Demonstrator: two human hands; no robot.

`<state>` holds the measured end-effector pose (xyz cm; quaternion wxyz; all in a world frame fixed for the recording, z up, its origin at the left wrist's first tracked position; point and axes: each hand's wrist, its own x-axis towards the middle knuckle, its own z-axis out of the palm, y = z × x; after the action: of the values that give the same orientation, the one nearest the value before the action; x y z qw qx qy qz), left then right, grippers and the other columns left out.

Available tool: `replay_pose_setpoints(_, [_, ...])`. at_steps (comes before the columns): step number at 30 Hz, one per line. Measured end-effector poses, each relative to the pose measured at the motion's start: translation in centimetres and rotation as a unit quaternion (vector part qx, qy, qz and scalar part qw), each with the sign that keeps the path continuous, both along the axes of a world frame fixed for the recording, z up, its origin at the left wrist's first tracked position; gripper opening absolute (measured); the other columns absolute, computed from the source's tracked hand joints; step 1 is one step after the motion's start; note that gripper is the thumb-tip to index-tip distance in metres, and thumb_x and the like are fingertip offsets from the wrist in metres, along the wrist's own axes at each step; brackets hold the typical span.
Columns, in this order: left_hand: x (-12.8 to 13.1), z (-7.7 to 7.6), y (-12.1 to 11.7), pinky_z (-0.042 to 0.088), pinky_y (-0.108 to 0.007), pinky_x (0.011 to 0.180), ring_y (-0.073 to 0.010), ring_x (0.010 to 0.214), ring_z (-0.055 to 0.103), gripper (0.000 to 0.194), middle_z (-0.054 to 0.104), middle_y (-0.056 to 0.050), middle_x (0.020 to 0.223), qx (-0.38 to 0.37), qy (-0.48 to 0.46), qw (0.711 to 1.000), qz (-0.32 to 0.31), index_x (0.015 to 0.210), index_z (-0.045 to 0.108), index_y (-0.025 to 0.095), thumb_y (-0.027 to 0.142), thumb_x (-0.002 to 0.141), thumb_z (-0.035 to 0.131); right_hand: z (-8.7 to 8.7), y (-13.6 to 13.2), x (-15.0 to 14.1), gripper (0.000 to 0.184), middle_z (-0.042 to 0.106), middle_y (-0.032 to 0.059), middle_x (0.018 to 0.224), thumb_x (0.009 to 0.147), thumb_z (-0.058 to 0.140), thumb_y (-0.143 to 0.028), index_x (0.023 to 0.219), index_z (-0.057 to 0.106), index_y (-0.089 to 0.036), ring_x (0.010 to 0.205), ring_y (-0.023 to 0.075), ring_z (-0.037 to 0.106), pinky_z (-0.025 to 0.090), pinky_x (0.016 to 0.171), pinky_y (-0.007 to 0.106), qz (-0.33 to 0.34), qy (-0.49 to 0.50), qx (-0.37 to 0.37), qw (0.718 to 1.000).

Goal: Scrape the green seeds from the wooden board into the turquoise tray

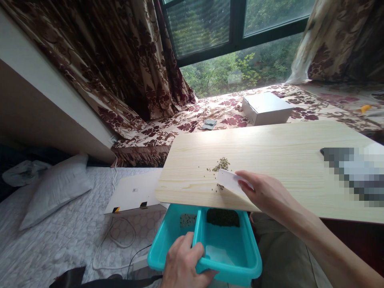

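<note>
My right hand (261, 190) grips a flat white card-like scraper (229, 180), its edge touching the wooden tabletop (282, 148). A small heap of greenish seeds or beans (222, 165) lies just beyond that edge, with a few scattered around it. Under the table's front edge, my left hand (186, 262) is closed around the near rim of a turquoise two-part bin (255, 262). In the bin's right compartment a dark green mass of small grains (223, 218) sits at the far end. Its left compartment holds some scattered dark and pale bits (188, 220).
At the right of the table lies a blurred-out dark device (357, 172). A white box (267, 108) and a folded grey cloth (209, 124) are on the window seat. Left of the table, a white carton (132, 192), cables and a pillow (57, 188) lie on the bed.
</note>
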<state>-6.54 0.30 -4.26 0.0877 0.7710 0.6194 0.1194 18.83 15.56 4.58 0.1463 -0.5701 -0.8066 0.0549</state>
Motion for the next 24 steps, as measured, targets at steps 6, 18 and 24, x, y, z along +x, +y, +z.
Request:
replay_pose_setpoints(6, [0.1, -0.1, 0.0, 0.046, -0.03, 0.069, -0.021, 0.079, 0.062, 0.028, 0.06, 0.001, 0.082, 0.011, -0.012, 1.0, -0.001, 0.07, 0.055, 0.024, 0.026, 0.064, 0.082, 0.2, -0.3, 0.1, 0.03, 0.08, 0.0053, 0.081, 0.091, 0.05, -0.024, 0.106, 0.075, -0.026, 0.065, 0.0212, 0.071, 0.039, 0.053, 0.027, 0.017, 0.023, 0.002, 1.0])
replay_pose_setpoints(18, [0.1, 0.0, 0.0, 0.043, -0.031, 0.069, -0.0208, 0.078, 0.061, 0.026, 0.06, 0.001, 0.081, 0.006, -0.022, 1.0, -0.005, 0.071, 0.057, 0.023, 0.027, 0.065, 0.082, 0.2, -0.1, -1.1, 0.031, 0.081, 0.0057, 0.083, 0.091, 0.049, -0.024, 0.107, 0.075, -0.025, 0.069, 0.0212, 0.072, 0.043, 0.056, 0.026, 0.039, 0.039, -0.008, 0.998])
replay_pose_setpoints(24, [-0.3, -0.2, 0.1, 0.043, -0.031, 0.067, -0.0214, 0.077, 0.062, 0.027, 0.061, 0.0, 0.082, 0.007, -0.028, 0.999, -0.014, 0.071, 0.057, 0.024, 0.03, 0.067, 0.083, 0.2, -0.8, 0.2, 0.031, 0.08, 0.0057, 0.079, 0.09, 0.048, -0.026, 0.105, 0.076, -0.024, 0.062, 0.021, 0.071, 0.043, 0.052, 0.027, 0.032, 0.044, -0.015, 0.998])
